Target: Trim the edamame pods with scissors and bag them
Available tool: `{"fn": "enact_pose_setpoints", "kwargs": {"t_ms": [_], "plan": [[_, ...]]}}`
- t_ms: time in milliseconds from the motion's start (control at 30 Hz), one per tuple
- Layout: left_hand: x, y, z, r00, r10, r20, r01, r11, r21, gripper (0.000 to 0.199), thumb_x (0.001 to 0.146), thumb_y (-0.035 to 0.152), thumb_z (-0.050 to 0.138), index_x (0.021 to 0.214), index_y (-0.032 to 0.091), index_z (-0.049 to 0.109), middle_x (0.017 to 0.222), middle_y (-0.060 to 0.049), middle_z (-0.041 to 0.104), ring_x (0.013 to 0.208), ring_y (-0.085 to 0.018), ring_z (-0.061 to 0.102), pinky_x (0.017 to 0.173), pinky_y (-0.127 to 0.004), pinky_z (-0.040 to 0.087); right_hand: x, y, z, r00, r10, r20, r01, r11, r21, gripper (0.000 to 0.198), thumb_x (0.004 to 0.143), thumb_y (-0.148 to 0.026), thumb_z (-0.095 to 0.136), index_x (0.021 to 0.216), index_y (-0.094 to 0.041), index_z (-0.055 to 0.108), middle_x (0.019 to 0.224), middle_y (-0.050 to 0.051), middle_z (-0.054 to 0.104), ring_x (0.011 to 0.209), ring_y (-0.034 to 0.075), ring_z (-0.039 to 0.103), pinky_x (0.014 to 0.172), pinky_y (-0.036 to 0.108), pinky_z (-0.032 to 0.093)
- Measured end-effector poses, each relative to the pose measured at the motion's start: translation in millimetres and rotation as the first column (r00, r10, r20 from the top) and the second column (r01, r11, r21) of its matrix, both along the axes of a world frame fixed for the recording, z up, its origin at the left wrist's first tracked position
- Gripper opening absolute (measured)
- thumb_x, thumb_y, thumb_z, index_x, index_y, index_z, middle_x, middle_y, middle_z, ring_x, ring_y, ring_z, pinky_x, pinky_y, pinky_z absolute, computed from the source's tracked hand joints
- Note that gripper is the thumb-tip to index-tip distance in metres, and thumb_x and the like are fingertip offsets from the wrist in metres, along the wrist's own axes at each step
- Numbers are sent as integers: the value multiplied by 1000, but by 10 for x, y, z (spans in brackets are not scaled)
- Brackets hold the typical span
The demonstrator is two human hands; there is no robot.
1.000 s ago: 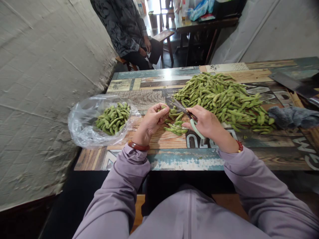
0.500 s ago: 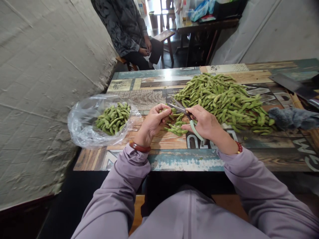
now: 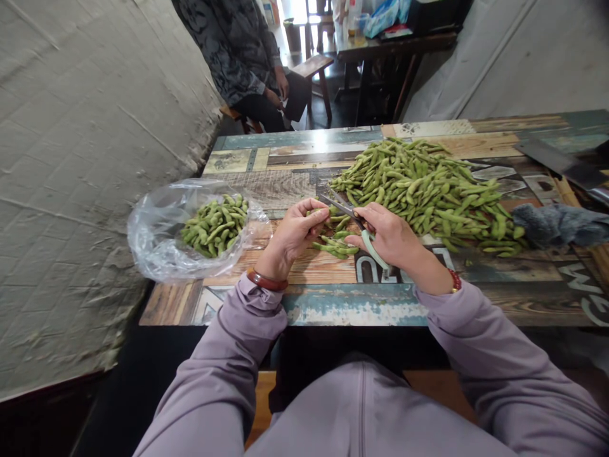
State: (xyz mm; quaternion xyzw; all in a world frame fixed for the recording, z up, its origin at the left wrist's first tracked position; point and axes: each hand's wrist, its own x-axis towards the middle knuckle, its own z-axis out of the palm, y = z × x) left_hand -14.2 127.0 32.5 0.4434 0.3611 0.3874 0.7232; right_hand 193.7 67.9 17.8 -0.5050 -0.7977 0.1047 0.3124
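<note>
My right hand (image 3: 387, 231) is wrapped round a pair of scissors (image 3: 373, 249) with mint-green handles and dark blades. The blades point left and look slightly apart. Just left of them, my left hand (image 3: 301, 225) pinches a green edamame pod, mostly hidden by the fingers. A few loose pods (image 3: 337, 246) lie on the table beneath and between both hands. Beyond my right hand spreads a big heap of edamame pods (image 3: 413, 181). To the left, a clear plastic bag (image 3: 155, 238) lies open around a smaller pile of pods (image 3: 216, 225).
The wood-patterned table (image 3: 352, 311) runs along a pale wall (image 3: 85, 178) on the left. At the right lie a grey cloth (image 3: 561, 224) and a cleaver (image 3: 556, 162). A person (image 3: 238, 57) sits beyond the far edge, near a stool and another table.
Both hands, the scissors and the pods stay almost where they were. The seated person's hands and leg have shifted slightly.
</note>
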Motion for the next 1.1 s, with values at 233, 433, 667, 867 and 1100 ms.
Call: {"fn": "enact_pose_setpoints", "kwargs": {"t_ms": [233,433,667,867,1100], "plan": [[-13,-2,23,999,15,50,-14,1000,-23,37,62,31,87,74,14,56,58,5,53,42,0,34,40,-15,22,6,-6,-20,999,-9,52,9,1000,-2,32,89,-40,66,113,-20,61,93,7,61,76,22,59,70,33,48],[-20,30,-1,998,39,57,-37,999,-31,36,65,29,86,75,14,56,58,5,53,42,0,35,40,-13,21,1,-14,-20,993,-19,119,20,1000,-11,33,90,-41,66,114,-19,62,93,8,64,82,24,63,72,33,49],[-49,104,11,983,186,-4,-186,980,-74,30,83,34,69,71,17,47,61,4,54,43,-3,43,40,-15,29,27,9,-45,995,-58,82,58,998,10,37,90,-46,65,115,-19,63,101,12,66,94,29,66,77,38,53],[-216,127,111,971,133,-196,-105,984,146,22,77,33,71,76,17,56,61,4,54,46,-6,46,42,-18,30,51,18,-52,995,-84,60,83,996,10,38,89,-50,64,118,-24,63,102,13,68,95,32,66,79,43,54],[-374,193,11,659,168,-733,324,816,479,3,69,20,71,69,17,71,59,1,58,58,-11,45,54,-22,30,53,14,-42,992,-100,75,100,995,11,37,90,-49,63,115,-22,65,100,12,67,95,31,66,79,42,54]]}}
